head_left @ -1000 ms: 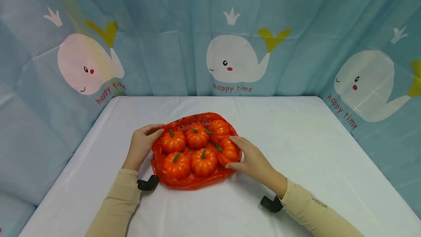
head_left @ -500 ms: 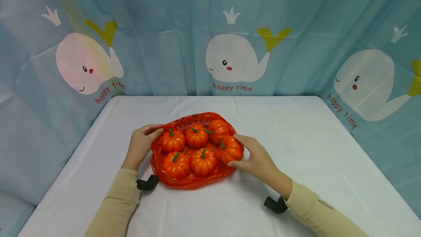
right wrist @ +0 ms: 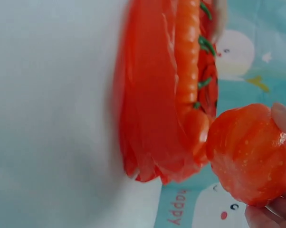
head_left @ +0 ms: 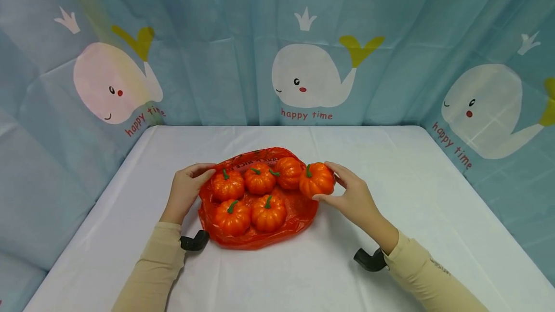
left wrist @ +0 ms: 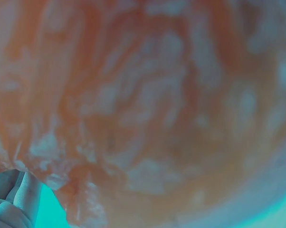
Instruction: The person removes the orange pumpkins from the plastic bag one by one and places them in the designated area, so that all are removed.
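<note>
In the head view a small orange toy pumpkin (head_left: 317, 180) with a green stem is held in my right hand (head_left: 357, 201), thumb on one side and fingers on the other. The right wrist view shows this pumpkin (right wrist: 252, 154) raised beside the bag, its underside toward the camera. Several similar pumpkins (head_left: 269, 214) sit in an opened red plastic bag (head_left: 299, 213) on the table. My left hand (head_left: 184, 191) grips the bag's rim at its left side. The left wrist view is mostly filled by blurred bag plastic (left wrist: 133, 104), with curled fingers (left wrist: 10, 204) at the lower left corner.
A white cloth covers the table (head_left: 390, 167). Blue curtains (head_left: 243, 76) with printed whales stand behind it and at both sides. Black camera mounts (head_left: 195, 240) are worn at both wrists, over beige sleeves.
My right hand has lifted the rightmost pumpkin up and to the right, out of its place in the bag. The left hand and the bag have stayed nearly still.
</note>
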`<state>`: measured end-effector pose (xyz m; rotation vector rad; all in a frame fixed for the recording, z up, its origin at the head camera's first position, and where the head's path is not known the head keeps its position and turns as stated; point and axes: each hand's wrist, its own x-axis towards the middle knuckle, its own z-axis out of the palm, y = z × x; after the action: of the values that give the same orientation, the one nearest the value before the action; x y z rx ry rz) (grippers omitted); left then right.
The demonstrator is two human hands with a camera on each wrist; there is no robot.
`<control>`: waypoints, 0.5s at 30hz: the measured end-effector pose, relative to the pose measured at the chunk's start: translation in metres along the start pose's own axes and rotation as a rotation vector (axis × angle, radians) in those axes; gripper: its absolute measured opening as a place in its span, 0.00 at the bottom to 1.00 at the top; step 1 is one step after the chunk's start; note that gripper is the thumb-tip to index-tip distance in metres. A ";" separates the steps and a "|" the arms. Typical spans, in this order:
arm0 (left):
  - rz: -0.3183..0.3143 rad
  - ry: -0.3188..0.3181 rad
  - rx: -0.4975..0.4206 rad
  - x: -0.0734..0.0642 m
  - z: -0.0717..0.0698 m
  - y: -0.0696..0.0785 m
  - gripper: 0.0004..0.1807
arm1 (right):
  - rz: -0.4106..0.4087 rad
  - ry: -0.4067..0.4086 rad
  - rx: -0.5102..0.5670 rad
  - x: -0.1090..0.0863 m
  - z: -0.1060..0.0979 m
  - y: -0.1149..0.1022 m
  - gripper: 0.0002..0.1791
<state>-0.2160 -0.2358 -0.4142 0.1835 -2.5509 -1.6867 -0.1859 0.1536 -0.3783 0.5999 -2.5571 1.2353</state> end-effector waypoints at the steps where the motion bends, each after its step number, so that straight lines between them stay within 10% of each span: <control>1: 0.001 0.000 0.000 0.000 0.000 0.000 0.27 | 0.020 0.004 0.015 0.001 -0.002 0.001 0.43; 15: -0.010 0.016 0.007 0.001 0.000 0.000 0.27 | 0.390 0.019 0.213 0.016 -0.025 0.028 0.46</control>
<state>-0.2166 -0.2360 -0.4146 0.2101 -2.5488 -1.6730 -0.2121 0.1846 -0.3757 0.1217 -2.6260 1.6411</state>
